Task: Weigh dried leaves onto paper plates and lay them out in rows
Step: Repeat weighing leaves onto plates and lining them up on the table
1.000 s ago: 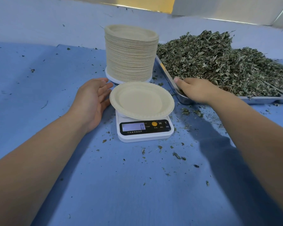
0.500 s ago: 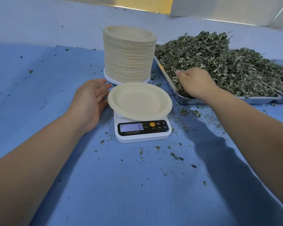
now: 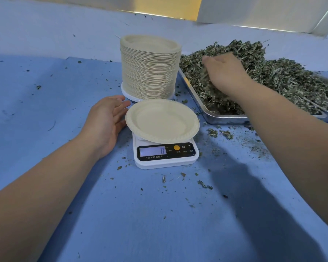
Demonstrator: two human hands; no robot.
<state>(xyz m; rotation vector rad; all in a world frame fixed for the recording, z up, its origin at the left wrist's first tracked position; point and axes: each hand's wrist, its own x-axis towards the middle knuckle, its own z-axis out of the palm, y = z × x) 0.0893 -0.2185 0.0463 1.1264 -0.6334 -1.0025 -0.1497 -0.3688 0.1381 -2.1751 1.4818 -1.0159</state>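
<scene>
Paper plate (image 3: 162, 121) sits on the scale (image 3: 166, 161), display reads 0. Our left grip (image 3: 106, 123) is just left of the scale, fingers loose and wide, tips near the plate rim. Our right grip (image 3: 225, 74) is dug into the dried leaves (image 3: 282, 76) in the steel tray (image 3: 225, 119), behind and right of the scale. Its fingers are buried, so we cannot tell if it's closed. Plate stack (image 3: 150, 69) stands directly behind the scale.

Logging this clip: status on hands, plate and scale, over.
Left hand open beside scale. Right hand down in dried leaves, grip unclear. Paper plate empty on scale, reads zero. Nothing blocking.
</scene>
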